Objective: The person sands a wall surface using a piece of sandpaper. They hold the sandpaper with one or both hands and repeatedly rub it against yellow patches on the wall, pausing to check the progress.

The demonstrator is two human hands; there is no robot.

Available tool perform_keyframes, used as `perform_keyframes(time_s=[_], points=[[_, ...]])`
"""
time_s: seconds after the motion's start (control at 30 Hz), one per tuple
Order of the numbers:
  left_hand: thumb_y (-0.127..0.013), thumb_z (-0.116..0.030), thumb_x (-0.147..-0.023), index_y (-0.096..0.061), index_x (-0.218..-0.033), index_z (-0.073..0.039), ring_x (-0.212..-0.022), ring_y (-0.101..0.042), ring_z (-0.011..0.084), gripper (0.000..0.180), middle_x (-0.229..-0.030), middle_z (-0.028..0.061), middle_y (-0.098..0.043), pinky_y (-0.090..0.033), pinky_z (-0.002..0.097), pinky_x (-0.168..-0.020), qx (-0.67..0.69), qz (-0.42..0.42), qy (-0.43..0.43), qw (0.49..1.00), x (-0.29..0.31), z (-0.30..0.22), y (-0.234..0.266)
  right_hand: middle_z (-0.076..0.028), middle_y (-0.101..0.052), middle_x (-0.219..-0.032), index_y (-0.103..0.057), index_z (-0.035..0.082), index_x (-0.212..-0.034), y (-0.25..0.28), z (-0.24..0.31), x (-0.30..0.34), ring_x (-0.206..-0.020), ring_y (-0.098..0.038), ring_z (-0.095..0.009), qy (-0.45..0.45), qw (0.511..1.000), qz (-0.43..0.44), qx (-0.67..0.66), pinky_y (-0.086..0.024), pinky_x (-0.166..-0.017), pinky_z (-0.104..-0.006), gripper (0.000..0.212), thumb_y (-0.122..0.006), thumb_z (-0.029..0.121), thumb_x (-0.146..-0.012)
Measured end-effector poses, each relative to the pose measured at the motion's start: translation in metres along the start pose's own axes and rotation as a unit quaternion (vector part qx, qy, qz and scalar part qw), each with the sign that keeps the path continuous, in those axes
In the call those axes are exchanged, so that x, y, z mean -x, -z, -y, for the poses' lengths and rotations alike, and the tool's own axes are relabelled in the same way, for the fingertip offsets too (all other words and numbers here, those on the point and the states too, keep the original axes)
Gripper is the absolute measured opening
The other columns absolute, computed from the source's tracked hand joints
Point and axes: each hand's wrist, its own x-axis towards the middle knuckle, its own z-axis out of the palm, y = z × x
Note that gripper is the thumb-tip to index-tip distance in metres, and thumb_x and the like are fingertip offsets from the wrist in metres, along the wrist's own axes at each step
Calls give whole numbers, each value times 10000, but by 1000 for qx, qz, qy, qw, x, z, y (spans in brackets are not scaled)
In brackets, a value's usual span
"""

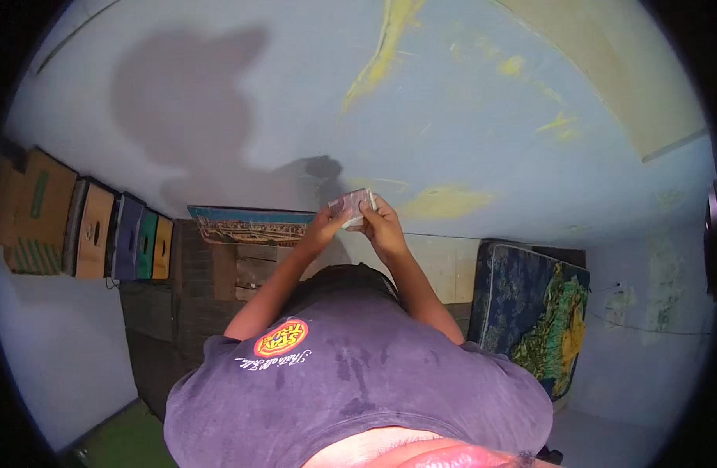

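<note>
Both hands are raised in front of my chest, close together, around a small flat rectangular pack [350, 204]. It is pinkish brown on top with pale edges; whether it is a stack of cards, notes or paper I cannot tell. My left hand [325, 225] grips its left side and lower edge, with the thumb near the top face. On the other side my right hand [382, 224] closes on the right edge, thumb lying across the face. Some fingers of each hand are hidden behind the pack.
A pale blue wall [467, 140] with yellow patches rises ahead, bearing my shadow. Drawers with coloured fronts [146, 238] and a cardboard box [42, 207] stand left. A picture panel [249, 224] leans at the wall's foot. At right is a dark blue mattress [522, 304] with green-yellow cloth [557, 335].
</note>
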Motion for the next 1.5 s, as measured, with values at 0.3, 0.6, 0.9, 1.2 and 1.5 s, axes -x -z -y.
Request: perform_keyframes(time_s=[0.3,0.6,0.9,1.2,1.5], points=[[-569,-324,-1065,-616,-1379,-25,-1010,-631,111,436,-1145,24,-680,-494,273,-887,149,31,121,981,-16,14,-57,-37,-707,-991,-609,48,-1223,58,-20,24,-872,-683,-133,4,999,-34,14,-564,-754,-306,270,-621,257,-1052],[-612,-245,-1061,-614,-1384,54,-1102,-635,141,441,-1263,119,-705,-496,277,-986,-79,-166,-75,980,-52,11,-69,-134,-736,-1139,-570,86,-1312,94,10,23,-926,-735,-229,-73,987,-68,125,-549,-816,-344,319,-607,250,-1041],[-626,-56,-1026,-621,-1364,67,-1237,-635,213,360,-1349,177,-669,-486,328,-1062,-85,-294,-312,899,-84,-100,-86,-90,-736,-1095,-618,91,-1304,137,0,19,-914,-725,-200,-123,982,-6,145,-534,-784,-339,334,-607,259,-1015],[-701,-73,-953,-716,-1293,-58,-1340,-586,356,341,-1323,95,-709,-354,435,-1133,-494,-356,-662,436,-174,-281,-95,-84,-738,-1148,-611,94,-1312,155,17,1,-1000,-719,-210,-120,974,39,186,-524,-852,-348,343,-603,302,-1040],[-615,-242,-1021,-600,-1446,-128,-1497,-365,371,441,-1489,67,-596,-135,527,-1205,-609,-403,-552,403,-208,-279,-99,-98,-743,-1124,-599,64,-1324,184,24,-4,-957,-720,-202,-100,982,9,161,-534,-810,-341,369,-604,292,-1035]])
